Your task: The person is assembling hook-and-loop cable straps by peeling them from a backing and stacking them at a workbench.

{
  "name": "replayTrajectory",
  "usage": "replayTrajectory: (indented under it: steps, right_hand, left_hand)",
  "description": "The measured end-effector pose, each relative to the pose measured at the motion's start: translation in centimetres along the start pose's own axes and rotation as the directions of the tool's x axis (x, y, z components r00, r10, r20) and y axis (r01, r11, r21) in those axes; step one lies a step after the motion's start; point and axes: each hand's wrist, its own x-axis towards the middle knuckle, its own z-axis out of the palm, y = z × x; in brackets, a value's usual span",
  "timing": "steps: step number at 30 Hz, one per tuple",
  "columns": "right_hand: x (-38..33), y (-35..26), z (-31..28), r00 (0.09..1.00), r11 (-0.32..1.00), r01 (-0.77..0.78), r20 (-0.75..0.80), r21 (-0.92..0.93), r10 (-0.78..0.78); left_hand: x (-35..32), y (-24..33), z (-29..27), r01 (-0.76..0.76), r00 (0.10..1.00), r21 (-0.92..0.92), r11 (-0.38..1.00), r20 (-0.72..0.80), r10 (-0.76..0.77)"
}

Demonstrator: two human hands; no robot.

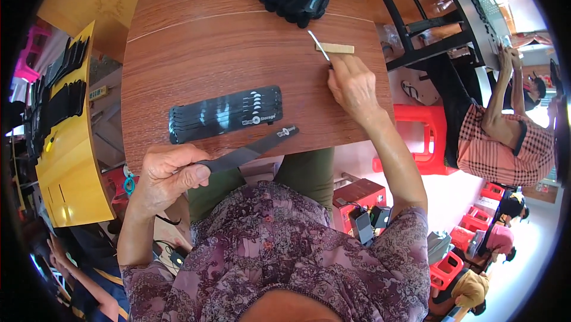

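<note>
Our left hand is closed, thumb & fingers pinching one end of a black strap that slants over the wooden table edge. Right hand lies w/ fingers curled loosely, tips at a small metal blade beside a tan strip; grip unclear. Stack of black straps between hands.

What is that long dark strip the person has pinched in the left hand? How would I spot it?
Start at the brown wooden table and go to its near edge, where the left hand grips a thin black strap. It slants up rightward, alone, with a small white tag at its far tip, unlike the flat stack of straps lying just beyond it.
</note>
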Motion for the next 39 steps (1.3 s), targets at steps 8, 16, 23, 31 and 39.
replayTrajectory:
  steps: [8, 16, 23, 31, 39]
  right_hand:
    - [-0.1, 2.2, 0.7, 1.0, 0.999, 0.011, 0.006, -0.052, -0.011]
    - [3.8, 1.5, 2.9, 0.997, 0.996, 0.083, 0.0, -0.012, -0.083]
    - [6.0, 0.2, 5.3, 0.987, 0.984, 0.137, -0.066, -0.116, -0.146]
    - [4.2, -11.0, -3.9, 0.989, 0.435, -0.054, 0.108, 0.899, -0.099]
    - [2.7, -15.0, -4.5, 0.779, 0.087, -0.6, 0.605, 0.795, -0.161]
  left_hand:
    - [0.2, -0.3, 0.7, 0.004, 1.0, -0.028, 1.0, 0.004, -0.004]
    - [-0.4, -0.3, 1.2, 0.011, 1.0, -0.027, 1.0, -0.014, -0.011]
    - [-0.4, 0.3, 0.5, 0.061, 0.996, -0.065, 0.996, -0.056, -0.065]
    - [-0.2, 0.4, 0.7, -0.054, 0.998, 0.02, 0.998, -0.027, 0.055]
    - [-2.6, 0.0, 0.9, 0.163, 0.941, -0.127, 0.978, -0.279, -0.193]
